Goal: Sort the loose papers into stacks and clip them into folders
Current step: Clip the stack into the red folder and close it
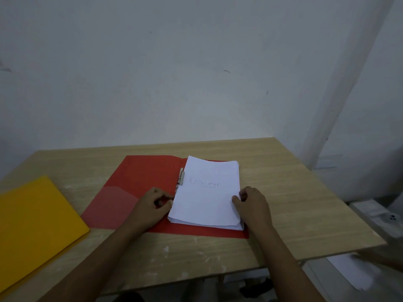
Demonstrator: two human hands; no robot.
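Squaring up the thick white stack of paper [207,192] is our job right now. It lies on the right half of the open red plastic folder [139,184], which lies flat on the pale wooden desk [294,203]. The small silver metal clip [181,176] sits by the stack's left edge, near the fold.

Our left hand [152,205] rests on the red folder, touching the stack's left edge, with its fingers curled in; we cannot tell if they pinch anything. Our right hand [253,203] holds the right edge, thumb on top and fingers bent over the side.

We think things could go wrong here. The sheets at the near edge look uneven, so a hard push could make them slide apart. If the stack is not lined up with the clip, it may not catch every sheet.

On the top sheet we can read "Dokumen" in handwriting. A closed yellow plastic folder [37,223] waits well apart, on the left.
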